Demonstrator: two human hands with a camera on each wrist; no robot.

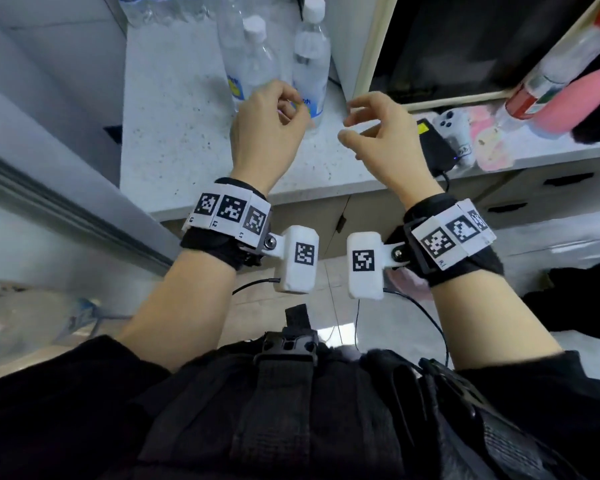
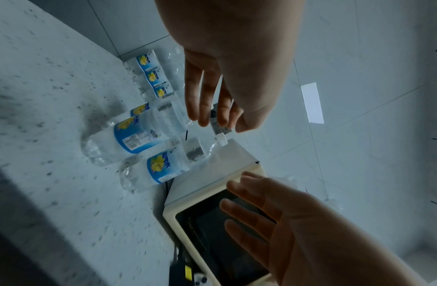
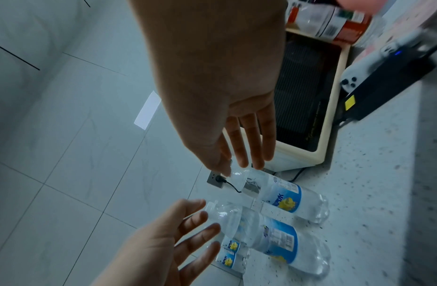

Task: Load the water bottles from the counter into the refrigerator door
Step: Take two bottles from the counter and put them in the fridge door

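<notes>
Three loose clear water bottles with white caps and blue-yellow labels stand on the speckled white counter [image 1: 174,140]: one at the back [image 1: 231,46], one in the middle [image 1: 258,60] and one on the right [image 1: 310,60]. My left hand [image 1: 288,109] hovers in front of the middle bottle [image 2: 136,137], fingers loosely curled and holding nothing. My right hand [image 1: 349,121] hangs beside the right bottle [image 3: 283,197], also empty with relaxed fingers. In the left wrist view the left hand's fingertips [image 2: 195,118] are near the bottle necks without touching.
A shrink-wrapped pack of bottles [image 1: 160,8] sits in the back corner. A cream microwave [image 1: 465,39] stands right of the bottles, with a black box [image 1: 433,147], a white controller [image 1: 454,126] and pink things beyond it. A grey railed panel [image 1: 49,195] lies on the left.
</notes>
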